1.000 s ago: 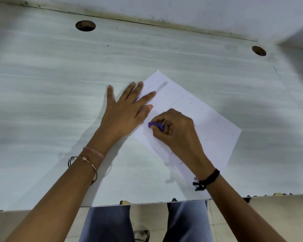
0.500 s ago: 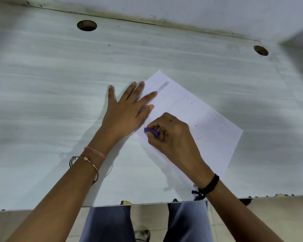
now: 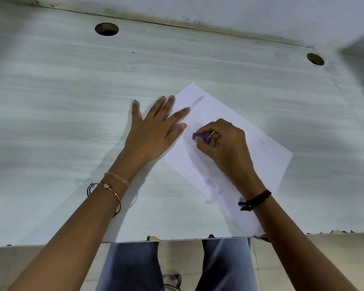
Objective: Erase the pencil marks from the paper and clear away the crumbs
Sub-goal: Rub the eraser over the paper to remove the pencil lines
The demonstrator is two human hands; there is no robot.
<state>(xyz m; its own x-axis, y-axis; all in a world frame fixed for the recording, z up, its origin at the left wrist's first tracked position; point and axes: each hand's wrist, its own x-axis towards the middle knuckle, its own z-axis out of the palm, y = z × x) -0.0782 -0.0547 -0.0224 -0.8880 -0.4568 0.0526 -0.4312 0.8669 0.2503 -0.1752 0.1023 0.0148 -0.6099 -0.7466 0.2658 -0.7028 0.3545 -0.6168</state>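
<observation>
White paper (image 3: 259, 141) flat and askew on the table, dark crumbs (image 3: 266, 147) scattered, purple eraser (image 3: 200, 137) on it.

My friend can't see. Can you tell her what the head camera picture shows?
A person's right hand holds a purple eraser on a white sheet of paper, while the left hand presses flat on its edge. Dark crumbs speckle the paper, which lies on a pale table.
</observation>
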